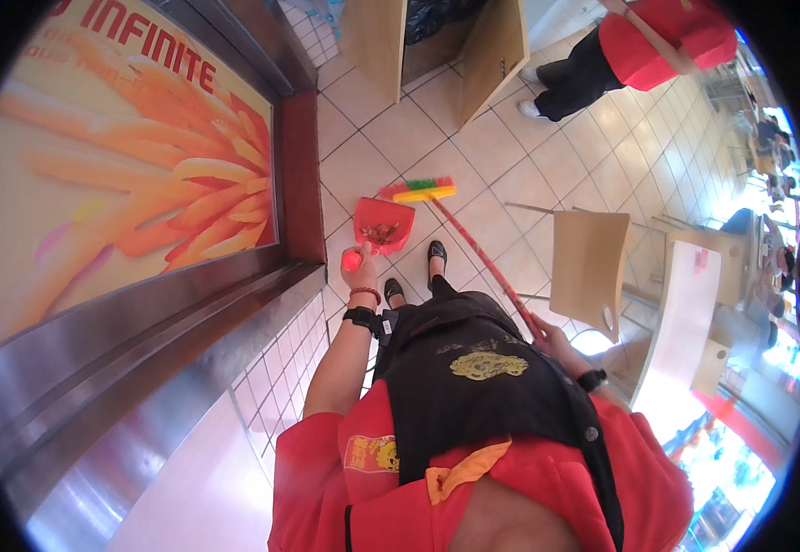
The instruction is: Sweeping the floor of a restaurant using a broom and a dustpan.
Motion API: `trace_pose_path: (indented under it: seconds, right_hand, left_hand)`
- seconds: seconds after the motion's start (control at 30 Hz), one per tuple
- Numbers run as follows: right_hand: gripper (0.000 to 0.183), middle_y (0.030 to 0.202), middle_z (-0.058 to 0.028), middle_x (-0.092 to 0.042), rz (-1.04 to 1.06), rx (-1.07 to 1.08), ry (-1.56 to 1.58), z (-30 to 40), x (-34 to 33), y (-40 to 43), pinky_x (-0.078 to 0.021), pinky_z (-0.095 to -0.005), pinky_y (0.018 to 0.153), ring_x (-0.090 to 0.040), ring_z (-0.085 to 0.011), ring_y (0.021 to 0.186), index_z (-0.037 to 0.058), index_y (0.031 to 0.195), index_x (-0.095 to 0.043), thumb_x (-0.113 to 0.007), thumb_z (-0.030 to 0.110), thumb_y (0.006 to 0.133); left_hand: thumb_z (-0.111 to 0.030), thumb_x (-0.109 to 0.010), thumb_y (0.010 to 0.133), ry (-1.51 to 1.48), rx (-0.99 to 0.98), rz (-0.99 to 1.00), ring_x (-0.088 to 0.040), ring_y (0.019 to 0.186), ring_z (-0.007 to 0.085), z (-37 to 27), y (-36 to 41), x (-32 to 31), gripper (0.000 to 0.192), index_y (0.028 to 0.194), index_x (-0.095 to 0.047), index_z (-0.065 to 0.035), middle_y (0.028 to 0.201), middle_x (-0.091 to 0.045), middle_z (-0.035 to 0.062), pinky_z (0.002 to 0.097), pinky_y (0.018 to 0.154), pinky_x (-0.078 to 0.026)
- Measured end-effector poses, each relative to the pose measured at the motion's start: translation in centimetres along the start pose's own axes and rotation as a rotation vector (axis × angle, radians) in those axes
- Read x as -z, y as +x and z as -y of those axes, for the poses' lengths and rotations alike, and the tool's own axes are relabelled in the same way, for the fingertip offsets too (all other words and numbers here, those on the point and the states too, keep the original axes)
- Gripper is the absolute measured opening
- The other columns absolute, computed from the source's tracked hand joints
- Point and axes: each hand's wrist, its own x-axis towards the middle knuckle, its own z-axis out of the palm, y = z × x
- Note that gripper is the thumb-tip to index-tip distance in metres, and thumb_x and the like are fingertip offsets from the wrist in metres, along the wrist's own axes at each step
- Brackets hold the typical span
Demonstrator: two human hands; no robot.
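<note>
My left hand (pixel 360 267) grips the handle of a red plastic dustpan (pixel 407 215), whose pan lies in front of my feet and holds brownish debris (pixel 380 233). My right hand (pixel 556 341), at my right side, is closed around the red patterned stick of a broom (pixel 484 258). The yellow broom head (pixel 424 194) has red and green bristles and lies just beyond the dustpan, its bristles pointing away from me. Whether head and pan touch is hard to tell.
A wooden cabinet with an open door (pixel 495 62) and a black bag inside stands ahead. A person in a red shirt (pixel 662 45) stands at the upper right. Chairs (pixel 587 265) and a white table (pixel 679 310) are to the right. A metal ledge (pixel 262 321) and poster wall run along the left.
</note>
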Motion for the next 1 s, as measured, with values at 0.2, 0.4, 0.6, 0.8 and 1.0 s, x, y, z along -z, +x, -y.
trace_pose_path:
  seconds: [0.2, 0.4, 0.6, 0.8, 1.0]
  right_hand:
    - [0.068, 0.083, -0.0194, -0.064, -0.089, -0.033, -0.287, 3.8, -3.7, 5.0, -0.0487, -0.0377, 0.067, -0.063, -0.0268, 0.073, 0.0155, 0.139, -0.039, -0.050, 0.000, 0.074]
    - [0.066, 0.090, -0.0223, -0.065, -0.180, 0.110, -0.236, -4.5, -6.1, 1.6, -0.0493, -0.0385, 0.068, -0.064, -0.0290, 0.078, 0.0155, 0.137, -0.043, -0.056, 0.004, 0.073]
    - [0.059, 0.103, -0.0191, -0.065, -0.226, 0.135, 0.185, -10.9, -10.1, -2.5, -0.0484, -0.0337, 0.082, -0.063, -0.0272, 0.094, 0.0071, 0.133, -0.047, -0.060, 0.007, 0.075]
    - [0.065, 0.107, -0.0178, -0.064, -0.321, 0.167, 0.099, -13.6, -12.0, -6.0, -0.0484, -0.0337, 0.083, -0.062, -0.0269, 0.098, 0.0071, 0.135, -0.044, -0.065, 0.007, 0.074]
    - [0.068, 0.086, -0.0138, -0.065, -0.318, 0.014, 0.137, -16.0, -13.0, -5.4, -0.0514, -0.0342, 0.062, -0.064, -0.0239, 0.070, 0.0108, 0.135, -0.044, -0.066, 0.007, 0.071]
  left_hand:
    - [-0.015, -0.073, 0.079, 0.074, -0.124, 0.171, -0.058, 0.073, 0.0160, 1.7, 0.1, 1.8, 0.019, 0.085, -0.058, -0.0046, 0.081, -0.061, 0.0047, 0.0280, 0.071, -0.048]
    - [-0.001, -0.067, 0.081, 0.011, -0.019, 0.369, -0.065, 0.076, 0.0194, -0.1, -0.7, 1.7, 0.015, 0.083, -0.053, -0.0049, 0.081, -0.060, 0.0069, 0.0291, 0.069, -0.053]
    - [-0.024, -0.071, 0.077, 0.202, -0.224, 0.359, -0.051, 0.055, 0.0095, 2.7, 1.6, 4.2, 0.019, 0.081, -0.060, -0.0090, 0.066, -0.056, -0.0021, 0.0263, 0.051, -0.043]
    - [-0.017, -0.070, 0.081, 0.319, -0.123, 0.410, -0.054, 0.059, 0.0108, 2.1, 0.5, 4.7, 0.017, 0.088, -0.058, -0.0062, 0.074, -0.058, 0.0013, 0.0245, 0.053, -0.046]
    - [-0.015, -0.071, 0.081, 0.208, -0.011, 0.456, -0.058, 0.068, 0.0130, 0.1, -1.8, 4.6, 0.020, 0.092, -0.057, -0.0046, 0.081, -0.059, 0.0032, 0.0253, 0.060, -0.052]
